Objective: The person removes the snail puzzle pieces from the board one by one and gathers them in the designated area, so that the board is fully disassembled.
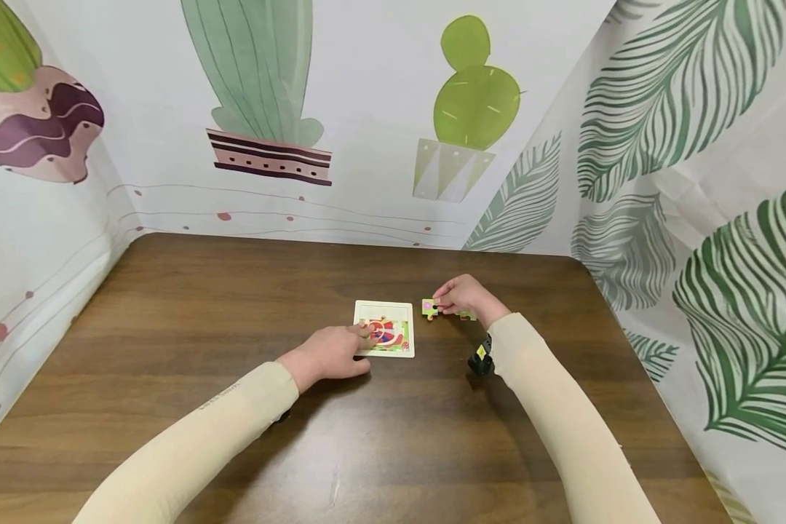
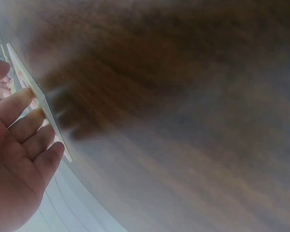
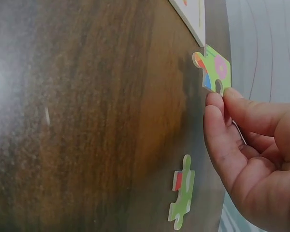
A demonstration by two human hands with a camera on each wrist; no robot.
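Between thumb and fingertips, my right hand (image 1: pixel 465 293) pinches a green jigsaw piece (image 3: pixel 216 70) with a pink flower and a bit of blue and orange. That piece is held just right of a white-framed puzzle board (image 1: pixel 384 306). Assembled red, blue and green pieces fill the board's lower part, while its upper part shows a pale bare bed. My left hand (image 1: pixel 332 352) rests its extended fingers (image 2: pixel 20 104) on the board's left side. A second green piece (image 3: pixel 184 191) with a red patch lies on the table near my right hand, partly hidden by it in the head view.
The brown wooden table (image 1: pixel 236 291) meets a wall covering (image 1: pixel 373 94) printed with cacti and leaves at its back and sides. A black wrist device (image 1: pixel 480 359) hangs under the right sleeve.
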